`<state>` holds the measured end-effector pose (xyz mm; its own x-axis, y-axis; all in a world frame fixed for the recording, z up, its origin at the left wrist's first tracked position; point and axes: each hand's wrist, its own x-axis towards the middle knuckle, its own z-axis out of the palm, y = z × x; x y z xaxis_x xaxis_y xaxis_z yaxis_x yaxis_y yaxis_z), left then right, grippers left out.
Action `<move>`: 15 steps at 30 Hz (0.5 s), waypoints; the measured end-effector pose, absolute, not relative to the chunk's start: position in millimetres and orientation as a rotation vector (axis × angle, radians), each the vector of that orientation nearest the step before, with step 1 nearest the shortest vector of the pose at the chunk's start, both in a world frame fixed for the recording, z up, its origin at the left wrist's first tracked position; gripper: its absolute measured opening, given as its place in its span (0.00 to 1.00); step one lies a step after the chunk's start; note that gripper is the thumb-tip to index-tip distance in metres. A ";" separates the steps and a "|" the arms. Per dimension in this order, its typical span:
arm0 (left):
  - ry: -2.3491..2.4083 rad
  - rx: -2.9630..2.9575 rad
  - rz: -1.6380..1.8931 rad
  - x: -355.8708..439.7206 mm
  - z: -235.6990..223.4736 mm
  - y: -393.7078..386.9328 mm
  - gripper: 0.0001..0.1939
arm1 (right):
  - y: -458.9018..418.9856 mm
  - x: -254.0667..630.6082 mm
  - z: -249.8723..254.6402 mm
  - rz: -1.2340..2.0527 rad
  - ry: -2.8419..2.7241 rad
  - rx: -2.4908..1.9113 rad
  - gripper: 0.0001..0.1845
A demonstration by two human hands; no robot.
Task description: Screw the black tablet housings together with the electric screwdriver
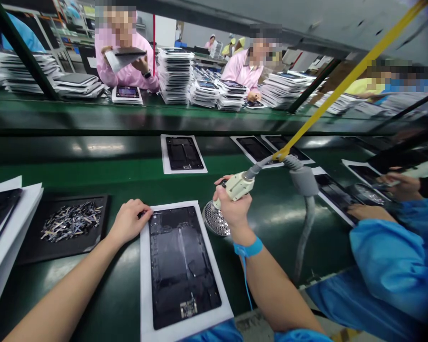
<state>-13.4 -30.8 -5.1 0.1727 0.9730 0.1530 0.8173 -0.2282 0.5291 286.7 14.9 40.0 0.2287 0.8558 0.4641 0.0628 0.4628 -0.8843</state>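
An opened black tablet chassis (181, 266) lies on a white sheet (145, 294) in front of me on the green belt. My left hand (128, 221) rests curled on the sheet's top left corner, fingertips touching the chassis edge. My right hand (232, 205) is wrapped round a cream electric screwdriver (237, 185), which hangs from a yellow strap (345, 80) and a grey hose (303, 183). Its tip points down over a round perforated metal screw dish (214, 221) just right of the chassis. A blue wrist strap (248, 248) circles my right wrist.
A black tray of small metal parts (71, 221) sits to the left, beside stacked white sheets (7, 218). More chassis on sheets (183, 153) lie further along the belt. A co-worker in blue sleeves (388, 256) works at my right. People in pink sit opposite behind stacked tablets (174, 73).
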 end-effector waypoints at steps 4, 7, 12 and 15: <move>1.714 2.122 0.673 -12.7 -5.5 -31.0 0.14 | 15.3 286.0 40.7 0.673 -1.220 -0.972 0.14; 1.718 2.115 0.676 -12.9 -6.0 -31.3 0.14 | 16.1 285.7 40.4 0.674 -1.217 -0.998 0.15; 1.714 2.119 0.674 -13.7 -6.5 -31.2 0.14 | 17.1 286.6 38.9 0.668 -1.234 -1.016 0.15; 1.717 2.128 0.668 -13.4 -6.0 -31.3 0.14 | 17.0 287.3 38.2 0.676 -1.239 -1.022 0.15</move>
